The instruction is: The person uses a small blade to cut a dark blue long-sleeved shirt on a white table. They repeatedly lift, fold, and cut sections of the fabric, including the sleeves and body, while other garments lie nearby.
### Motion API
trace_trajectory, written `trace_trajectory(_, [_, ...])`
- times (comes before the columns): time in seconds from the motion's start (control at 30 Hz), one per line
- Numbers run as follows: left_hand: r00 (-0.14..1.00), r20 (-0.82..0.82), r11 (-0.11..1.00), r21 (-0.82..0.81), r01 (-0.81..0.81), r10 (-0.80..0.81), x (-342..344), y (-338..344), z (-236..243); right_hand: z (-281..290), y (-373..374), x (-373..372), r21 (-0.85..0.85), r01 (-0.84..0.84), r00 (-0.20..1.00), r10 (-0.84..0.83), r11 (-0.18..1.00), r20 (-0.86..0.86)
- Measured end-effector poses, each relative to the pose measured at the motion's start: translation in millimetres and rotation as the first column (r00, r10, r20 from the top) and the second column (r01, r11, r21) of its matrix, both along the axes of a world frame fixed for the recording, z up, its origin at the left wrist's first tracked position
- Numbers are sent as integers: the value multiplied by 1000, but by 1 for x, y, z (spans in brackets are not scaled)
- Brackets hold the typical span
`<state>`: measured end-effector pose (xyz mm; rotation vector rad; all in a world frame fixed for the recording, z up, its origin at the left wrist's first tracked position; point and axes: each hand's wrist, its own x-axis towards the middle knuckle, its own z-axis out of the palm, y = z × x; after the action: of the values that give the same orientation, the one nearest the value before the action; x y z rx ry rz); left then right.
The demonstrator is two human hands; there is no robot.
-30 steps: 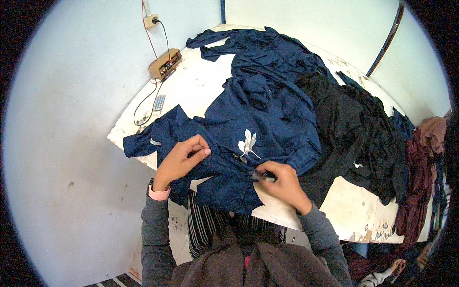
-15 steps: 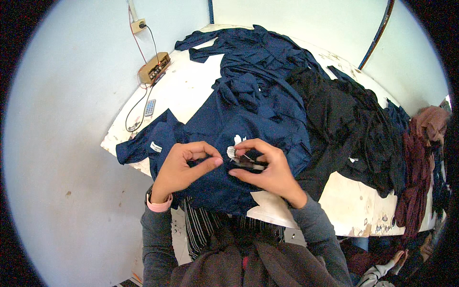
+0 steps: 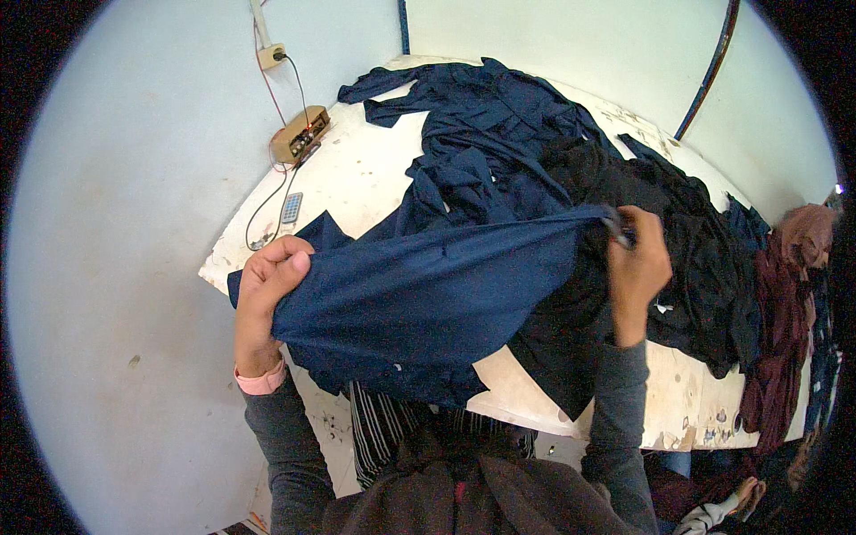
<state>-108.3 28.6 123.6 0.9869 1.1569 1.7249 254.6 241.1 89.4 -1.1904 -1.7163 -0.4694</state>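
A navy blue garment (image 3: pixel 428 290) is stretched taut in front of me between my two hands. My left hand (image 3: pixel 270 278) is closed on its left edge, thumb on top, with a pink band at the wrist. Farther out to the right, my right hand (image 3: pixel 640 259) grips the opposite end, which narrows to a raised corner. A small dark, shiny tool (image 3: pixel 621 235), probably thread snips, sits in that same hand, partly hidden and blurred by motion. Lower folds of the garment hang toward the table's near edge, with a tiny white speck (image 3: pixel 399 366) on them.
More navy garments (image 3: pixel 499 107) lie heaped across the white table (image 3: pixel 357 169), beside black clothing (image 3: pixel 687 241). At the left stand a brown box (image 3: pixel 300 134) with cables and a remote control (image 3: pixel 292 208). Maroon cloth (image 3: pixel 776 339) hangs at the right, near another person's hand (image 3: pixel 752 493).
My hands have moved apart from close together at the middle, lifting and spreading the navy garment between them. The white piece at my right fingertips no longer shows.
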Motion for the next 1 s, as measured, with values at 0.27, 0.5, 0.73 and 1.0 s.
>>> trace_trajectory(0.27, [987, 18, 986, 47, -161, 160, -29, -7, -5, 14, 26, 143, -75, -49, 973, 30, 996, -229])
trace_trajectory(0.5, [971, -229, 991, -97, -97, 72, -25, -17, -17, 20, -15, 102, -226, -318, 891, 209, 921, -404])
trace_trajectory(0.73, [985, -164, 991, -112, -79, 60, 31, -27, -21, 5, -96, -70, -314, -878, 476, 731, 362, -490])
trace_trajectory(1.0, [943, -328, 989, -104, -105, 65, 63, -32, -20, -6, -135, -118, -170, -939, 337, 891, 298, -304])
